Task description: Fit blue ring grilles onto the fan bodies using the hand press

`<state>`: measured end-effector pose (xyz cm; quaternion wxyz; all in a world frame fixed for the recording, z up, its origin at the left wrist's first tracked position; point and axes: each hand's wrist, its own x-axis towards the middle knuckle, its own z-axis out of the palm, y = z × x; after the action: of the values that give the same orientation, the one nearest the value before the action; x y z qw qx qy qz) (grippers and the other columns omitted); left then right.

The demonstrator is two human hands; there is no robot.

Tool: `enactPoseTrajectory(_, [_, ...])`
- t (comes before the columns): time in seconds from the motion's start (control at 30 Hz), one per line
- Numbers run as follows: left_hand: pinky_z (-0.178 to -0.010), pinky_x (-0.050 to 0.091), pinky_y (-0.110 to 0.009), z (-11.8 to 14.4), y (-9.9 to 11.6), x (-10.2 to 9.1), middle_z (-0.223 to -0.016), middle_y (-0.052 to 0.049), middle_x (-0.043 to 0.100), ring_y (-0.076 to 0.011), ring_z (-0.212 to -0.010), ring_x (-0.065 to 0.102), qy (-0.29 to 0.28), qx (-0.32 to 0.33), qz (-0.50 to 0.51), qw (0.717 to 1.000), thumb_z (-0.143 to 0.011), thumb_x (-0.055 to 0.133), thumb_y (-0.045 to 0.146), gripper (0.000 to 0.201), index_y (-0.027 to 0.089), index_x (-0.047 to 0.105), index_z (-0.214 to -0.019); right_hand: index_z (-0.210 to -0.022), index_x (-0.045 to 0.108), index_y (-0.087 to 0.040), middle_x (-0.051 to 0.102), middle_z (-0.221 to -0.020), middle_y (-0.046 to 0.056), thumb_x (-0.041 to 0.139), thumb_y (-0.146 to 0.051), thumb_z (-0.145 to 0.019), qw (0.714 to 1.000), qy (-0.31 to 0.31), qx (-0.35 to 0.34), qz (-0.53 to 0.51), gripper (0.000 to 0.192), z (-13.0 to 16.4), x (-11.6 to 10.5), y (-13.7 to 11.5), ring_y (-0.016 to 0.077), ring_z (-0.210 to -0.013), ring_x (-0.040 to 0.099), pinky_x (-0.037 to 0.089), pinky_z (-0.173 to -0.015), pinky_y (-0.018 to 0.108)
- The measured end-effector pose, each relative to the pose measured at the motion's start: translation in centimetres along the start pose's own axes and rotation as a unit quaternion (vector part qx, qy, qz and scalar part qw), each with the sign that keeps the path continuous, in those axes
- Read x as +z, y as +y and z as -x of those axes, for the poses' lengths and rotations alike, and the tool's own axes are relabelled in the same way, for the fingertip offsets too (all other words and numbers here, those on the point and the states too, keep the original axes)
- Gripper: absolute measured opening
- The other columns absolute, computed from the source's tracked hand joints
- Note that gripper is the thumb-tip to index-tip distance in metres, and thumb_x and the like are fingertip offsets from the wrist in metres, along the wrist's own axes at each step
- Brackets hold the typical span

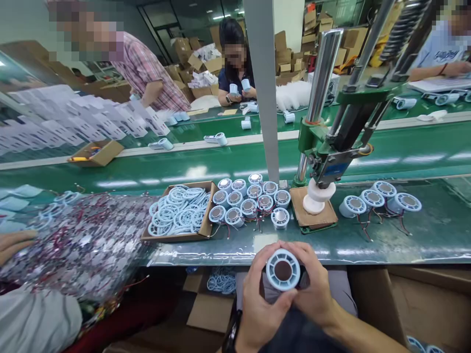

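- The left hand (259, 299) and right hand (315, 287) sit at the lower center of the frame, their fingers curled around a blue round part (283, 269), gripping it from both sides.
- This part is in front of the table's (437, 235) near edge, its spoked end with a dark brown disc facing the camera.
- Near the center, similar blue cups (249, 208) stand in a cluster, some with wires trailing.
- Left of them, a cardboard box (178, 238) holds blue rings (180, 208).
- Right of center stands a green press (334, 162), its white piece (318, 196) above a brown board (300, 208).
- Four more cups (372, 198) stand at the right.
- At the left edge, a co-worker's hand (14, 245) is near a pile of wired parts (99, 240).
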<state>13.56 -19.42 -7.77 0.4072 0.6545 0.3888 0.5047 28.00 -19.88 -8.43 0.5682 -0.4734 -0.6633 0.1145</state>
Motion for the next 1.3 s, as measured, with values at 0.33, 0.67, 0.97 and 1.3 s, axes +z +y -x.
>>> enactPoseTrajectory(0.33, [-0.103, 0.055, -0.038, -0.6, 2.4, 0.4, -0.128, -0.009, 0.069, -0.0270, -0.119, 0.065, 0.006, 0.062, -0.041, 0.997, -0.083, 0.074, 0.054, 0.058, 0.028, 0.060, -0.134, -0.134, 0.058, -0.022, 0.069, -0.109, 0.013, 0.066, -0.026, -0.090, 0.997, 0.033, 0.019, -0.065, 0.045, -0.3, -0.9, -1.7, 0.0228, -0.098, 0.069, 0.063, -0.080, 0.032])
enactPoseTrajectory(0.67, [-0.103, 0.055, -0.034, -0.8, 2.5, 0.4, -0.127, -0.008, 0.070, -0.0247, -0.118, 0.066, 0.012, 0.061, -0.077, 0.995, -0.084, 0.075, 0.050, 0.056, 0.028, 0.060, -0.133, -0.134, 0.059, -0.024, 0.069, -0.110, 0.010, 0.075, -0.017, -0.080, 0.994, 0.031, 0.049, -0.090, 0.057, -0.2, -0.8, -1.5, 0.0211, -0.099, 0.068, 0.062, -0.083, 0.029])
enactPoseTrajectory(0.97, [-0.112, 0.048, -0.038, 0.0, 1.0, 0.2, -0.141, -0.011, 0.063, -0.0281, -0.131, 0.060, -0.024, 0.074, -0.016, 0.997, -0.088, 0.073, 0.042, 0.061, 0.027, 0.053, -0.143, -0.144, 0.049, -0.023, 0.068, -0.116, 0.012, 0.068, -0.018, -0.088, 0.995, 0.062, 0.001, -0.074, 0.060, 0.2, -0.5, -1.3, 0.0215, -0.108, 0.064, 0.061, -0.087, 0.031])
enactPoseTrajectory(1.3, [-0.111, 0.049, -0.047, 0.2, 1.0, 0.2, -0.139, -0.013, 0.065, -0.0320, -0.130, 0.061, -0.021, 0.074, 0.037, 0.996, -0.085, 0.076, 0.038, 0.063, 0.026, 0.055, -0.143, -0.149, 0.041, -0.023, 0.072, -0.112, 0.013, 0.068, -0.020, -0.089, 0.994, 0.088, -0.045, -0.045, 0.065, 0.1, -0.6, -1.6, 0.0240, -0.103, 0.065, 0.061, -0.086, 0.039])
